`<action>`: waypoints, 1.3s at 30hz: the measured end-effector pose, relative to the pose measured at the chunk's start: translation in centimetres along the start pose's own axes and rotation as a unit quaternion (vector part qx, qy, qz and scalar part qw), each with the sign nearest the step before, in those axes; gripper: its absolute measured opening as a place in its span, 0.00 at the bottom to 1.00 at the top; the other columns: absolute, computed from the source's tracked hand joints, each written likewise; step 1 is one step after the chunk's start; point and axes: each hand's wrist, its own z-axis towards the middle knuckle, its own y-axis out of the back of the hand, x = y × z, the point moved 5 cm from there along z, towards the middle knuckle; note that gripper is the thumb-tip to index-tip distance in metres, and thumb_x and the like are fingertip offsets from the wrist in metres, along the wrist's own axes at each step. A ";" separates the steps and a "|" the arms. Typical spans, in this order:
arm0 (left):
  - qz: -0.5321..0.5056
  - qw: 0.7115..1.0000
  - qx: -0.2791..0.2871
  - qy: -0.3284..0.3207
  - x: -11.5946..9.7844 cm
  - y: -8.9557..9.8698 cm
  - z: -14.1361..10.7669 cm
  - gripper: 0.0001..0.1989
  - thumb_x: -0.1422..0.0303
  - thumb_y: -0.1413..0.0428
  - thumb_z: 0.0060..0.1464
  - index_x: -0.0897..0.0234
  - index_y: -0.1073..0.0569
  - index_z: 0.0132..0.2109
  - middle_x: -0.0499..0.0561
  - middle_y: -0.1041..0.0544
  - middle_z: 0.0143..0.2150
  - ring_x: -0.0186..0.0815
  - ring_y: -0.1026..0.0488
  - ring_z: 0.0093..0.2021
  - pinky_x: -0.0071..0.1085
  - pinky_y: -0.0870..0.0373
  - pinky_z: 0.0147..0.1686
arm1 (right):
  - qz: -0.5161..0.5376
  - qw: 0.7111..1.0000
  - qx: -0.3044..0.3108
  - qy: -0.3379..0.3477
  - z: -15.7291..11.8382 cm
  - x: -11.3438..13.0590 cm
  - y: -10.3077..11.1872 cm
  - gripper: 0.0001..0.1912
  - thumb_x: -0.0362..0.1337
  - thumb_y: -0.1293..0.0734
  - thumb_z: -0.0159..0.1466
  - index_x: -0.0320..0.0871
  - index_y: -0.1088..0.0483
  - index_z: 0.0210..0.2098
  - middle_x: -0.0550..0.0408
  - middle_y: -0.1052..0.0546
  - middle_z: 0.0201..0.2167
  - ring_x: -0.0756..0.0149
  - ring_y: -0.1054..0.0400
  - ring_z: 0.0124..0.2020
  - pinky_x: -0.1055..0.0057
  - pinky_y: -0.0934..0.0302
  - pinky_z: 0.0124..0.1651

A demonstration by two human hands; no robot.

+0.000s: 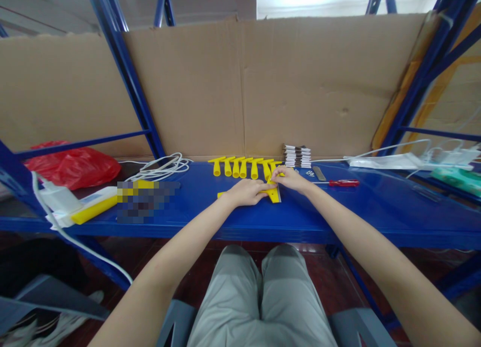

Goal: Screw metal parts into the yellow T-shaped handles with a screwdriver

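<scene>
On the blue table lies a yellow scraper (275, 195), its handle pointing left and a thin metal edge at its right side. My left hand (248, 192) is wrapped over the scraper's handle. At the scraper's head, my right hand (288, 178) has its fingertips pinched together; whatever they hold is too small to make out. Behind my hands stands a row of several yellow T-shaped pieces (236, 168). A stack of white and brown packets (296, 157) is just behind my right hand. Small white parts (310, 173) and a grey metal piece (319, 174) lie to its right.
A red-handled screwdriver (342, 183) lies right of my right hand. White cables (165, 167), a red plastic bag (75, 164) and a white and yellow item (95, 210) are at left. Cardboard (293, 86) backs the blue table (376, 211). A green packet (456, 180) sits far right.
</scene>
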 end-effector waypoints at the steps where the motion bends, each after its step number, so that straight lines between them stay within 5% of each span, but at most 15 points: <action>1: -0.001 1.000 0.000 0.001 0.0 0.0 0.0 0.22 0.63 0.53 0.63 0.53 0.35 0.63 0.53 0.23 0.50 0.39 0.24 0.46 0.30 0.30 0.42 | -0.001 1.000 0.001 -0.003 0.0 0.1 0.0 0.06 0.28 0.37 0.51 0.43 0.31 0.21 0.56 0.24 0.27 0.66 0.30 0.34 0.69 0.37 0.43; 39: -0.005 1.000 0.002 0.004 0.1 0.0 0.0 0.22 0.63 0.53 0.63 0.52 0.35 0.63 0.52 0.22 0.49 0.38 0.24 0.46 0.30 0.30 0.42 | 0.085 0.994 -0.002 -0.068 -0.3 0.1 -0.5 0.05 0.27 0.37 0.51 0.42 0.33 0.23 0.59 0.28 0.25 0.69 0.33 0.31 0.71 0.38 0.41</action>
